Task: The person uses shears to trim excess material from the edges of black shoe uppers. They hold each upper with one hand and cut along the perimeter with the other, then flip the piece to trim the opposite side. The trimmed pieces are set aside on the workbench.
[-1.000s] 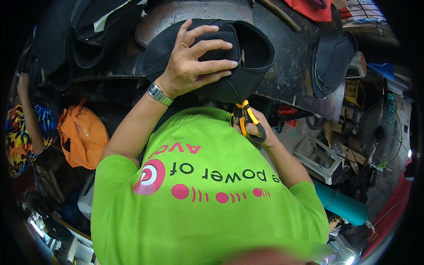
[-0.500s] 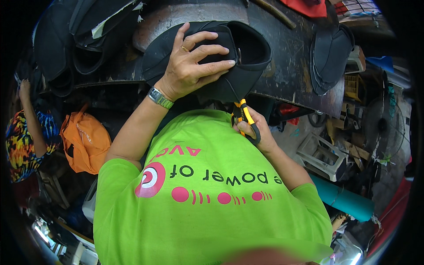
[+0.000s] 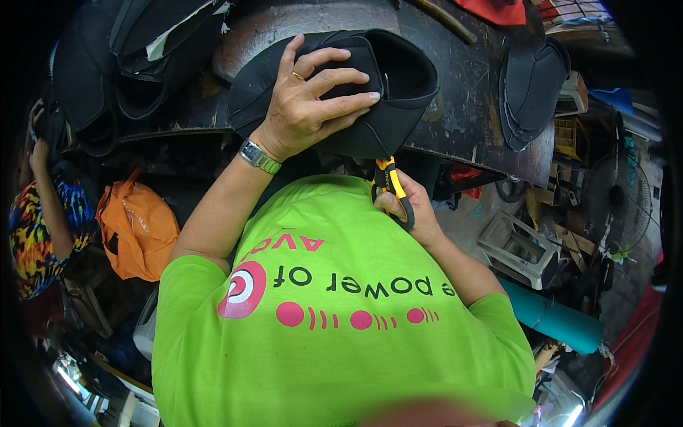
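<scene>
A black shoe upper [image 3: 395, 117] lies on the worn dark table [image 3: 462, 135], its dark opening facing right and its lower part hanging over the near edge. My left hand [image 3: 302, 107] rests on top of it with fingers spread, its thumb hidden; a ring and a metal watch show. Below the upper's right end, my right hand [image 3: 420, 213] is closed round the yellow-and-black handles of a pair of scissors [image 3: 388, 179]. Their tips point up at the upper's lower edge, and the blades are hidden behind it.
More black shoe uppers [image 3: 85, 78] are heaped at the far left. A stack of flat black pieces [image 3: 530, 92] sits at the table's right end, with a wooden handle [image 3: 448, 21] at the back. Leftward are an orange bag [image 3: 139, 228] and another person's arm [image 3: 51, 192].
The scissors have moved slightly left and down in my right hand, with more of them tucked under the upper. The upper has shifted a little; my left hand stays on it.
</scene>
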`<act>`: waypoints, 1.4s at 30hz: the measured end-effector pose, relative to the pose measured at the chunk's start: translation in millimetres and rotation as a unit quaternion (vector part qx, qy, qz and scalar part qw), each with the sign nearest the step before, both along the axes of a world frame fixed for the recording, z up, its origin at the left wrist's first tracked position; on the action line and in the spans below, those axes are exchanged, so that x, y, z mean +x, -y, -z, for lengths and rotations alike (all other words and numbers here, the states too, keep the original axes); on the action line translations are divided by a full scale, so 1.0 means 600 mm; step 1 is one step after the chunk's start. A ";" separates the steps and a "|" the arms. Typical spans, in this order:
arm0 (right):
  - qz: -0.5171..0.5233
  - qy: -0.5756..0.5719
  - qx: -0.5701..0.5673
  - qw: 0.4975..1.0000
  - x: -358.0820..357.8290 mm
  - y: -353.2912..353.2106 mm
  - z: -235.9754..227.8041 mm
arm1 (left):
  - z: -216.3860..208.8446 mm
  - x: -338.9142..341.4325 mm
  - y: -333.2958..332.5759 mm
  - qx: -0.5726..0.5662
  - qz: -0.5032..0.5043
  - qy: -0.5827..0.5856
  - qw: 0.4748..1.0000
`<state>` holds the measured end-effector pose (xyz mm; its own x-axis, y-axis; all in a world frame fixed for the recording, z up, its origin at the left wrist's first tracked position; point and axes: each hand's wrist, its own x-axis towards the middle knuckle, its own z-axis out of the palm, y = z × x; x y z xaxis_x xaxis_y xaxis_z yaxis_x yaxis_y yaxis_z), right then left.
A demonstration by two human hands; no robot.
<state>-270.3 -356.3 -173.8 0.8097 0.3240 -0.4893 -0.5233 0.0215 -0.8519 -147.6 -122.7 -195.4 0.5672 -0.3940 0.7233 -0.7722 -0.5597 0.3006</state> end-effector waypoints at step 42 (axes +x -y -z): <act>-0.174 0.121 -0.550 0.808 0.071 0.187 -0.124 | -0.085 0.034 0.008 0.142 0.061 -0.087 0.984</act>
